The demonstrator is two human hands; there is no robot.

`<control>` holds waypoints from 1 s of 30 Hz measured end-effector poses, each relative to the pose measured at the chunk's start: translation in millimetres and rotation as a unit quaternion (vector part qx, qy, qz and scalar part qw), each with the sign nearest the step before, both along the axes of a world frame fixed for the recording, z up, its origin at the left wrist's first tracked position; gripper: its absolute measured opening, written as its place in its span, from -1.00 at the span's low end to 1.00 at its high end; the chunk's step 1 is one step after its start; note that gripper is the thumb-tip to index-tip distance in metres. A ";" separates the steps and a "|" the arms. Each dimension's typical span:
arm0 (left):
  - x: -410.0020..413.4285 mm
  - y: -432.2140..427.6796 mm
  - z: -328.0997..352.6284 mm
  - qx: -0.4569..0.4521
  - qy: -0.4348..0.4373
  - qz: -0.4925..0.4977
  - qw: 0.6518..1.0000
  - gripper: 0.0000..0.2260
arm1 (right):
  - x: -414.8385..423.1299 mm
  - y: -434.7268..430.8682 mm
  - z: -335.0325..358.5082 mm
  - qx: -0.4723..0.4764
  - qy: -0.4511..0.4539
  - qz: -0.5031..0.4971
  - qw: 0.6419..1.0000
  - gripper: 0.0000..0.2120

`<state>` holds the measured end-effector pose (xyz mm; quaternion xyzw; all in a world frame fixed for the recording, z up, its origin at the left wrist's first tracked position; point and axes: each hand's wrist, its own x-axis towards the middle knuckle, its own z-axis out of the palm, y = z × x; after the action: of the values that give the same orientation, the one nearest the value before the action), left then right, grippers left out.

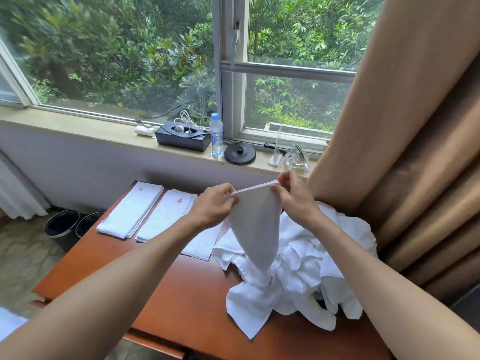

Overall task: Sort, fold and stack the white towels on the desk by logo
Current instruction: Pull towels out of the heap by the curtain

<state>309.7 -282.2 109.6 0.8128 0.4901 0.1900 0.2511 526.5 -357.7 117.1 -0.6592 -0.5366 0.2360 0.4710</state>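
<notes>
I hold a white towel (255, 229) up above the desk (161, 289) by its top edge. My left hand (214, 203) pinches the left end of that edge and my right hand (293, 197) pinches the right end. The towel hangs down in a narrowing shape, its lower end reaching the heap of unfolded white towels (306, 271) on the right of the desk. Two folded stacks lie at the far left: one (131, 209) with a small red logo, one (166, 214) with a larger red flower logo. A third folded towel (205, 242) lies partly behind my left arm.
A tan curtain (415, 141) hangs close on the right. The window sill holds a black box (183, 137), a water bottle (216, 135), a kettle base (240, 153) and a glass tray (297, 159). Two dark bins (70, 227) stand on the floor left of the desk.
</notes>
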 end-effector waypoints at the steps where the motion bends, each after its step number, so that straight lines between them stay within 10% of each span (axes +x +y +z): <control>1: 0.9 2.5 3.1 0.022 -0.003 0.018 1.000 -0.91 | 1.2 -0.1 1.4 0.011 -0.017 -0.010 1.000 -0.86; 8: 32.6 -4.5 21.9 0.028 -0.152 0.085 0.984 -0.73 | -0.1 -0.4 10.5 0.006 0.062 -0.033 0.998 -0.86; 15: 66.8 -37.7 23.0 -0.260 -0.274 -0.078 0.923 -0.53 | 4.2 -11.0 9.4 0.008 0.160 -0.021 0.987 -0.83; 20: 90.0 -40.7 17.7 -0.167 -0.306 -0.058 0.935 -0.75 | 11.7 -21.6 17.3 -0.002 0.206 0.043 0.978 -0.83; 30: 83.8 -22.0 18.2 -0.153 -0.297 -0.052 0.941 -0.84 | 38.9 -31.7 18.8 -0.029 -0.072 -0.072 0.994 -0.47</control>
<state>393.5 -304.1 127.8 0.6955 0.3731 0.3323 0.5163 565.4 -389.4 135.9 -0.7246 -0.5131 0.1690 0.4279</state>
